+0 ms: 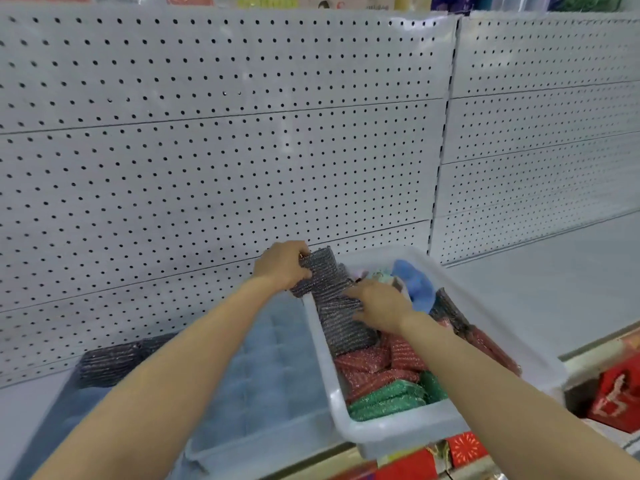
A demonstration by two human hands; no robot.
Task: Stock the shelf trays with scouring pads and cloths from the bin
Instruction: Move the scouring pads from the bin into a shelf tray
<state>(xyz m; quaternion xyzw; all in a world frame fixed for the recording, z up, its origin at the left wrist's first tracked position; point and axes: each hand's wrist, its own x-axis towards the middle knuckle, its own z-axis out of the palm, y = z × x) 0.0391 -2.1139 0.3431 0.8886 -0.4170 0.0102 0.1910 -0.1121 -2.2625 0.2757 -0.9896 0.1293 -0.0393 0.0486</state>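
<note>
The stack of grey scouring pads (323, 282) straddles the bin (381, 434) rim and could fan apart or spill, since the left hand (282, 265) has its grip curled around only the far end. The right hand (379, 304) lies flat, fingers straight, pressing pads inside the bin. Both forearms reach forward over the tray (263, 441).

No legible text is being shown anywhere. Packages along the top edge (322, 1) are being cropped and blurred, so their print cannot be read. Red boxes (616, 393) below the shelf are carrying white and gold markings, but no characters are being resolved. No labels or numbers are being displayed on the pegboard (221, 133) or bin (391, 434).
</note>
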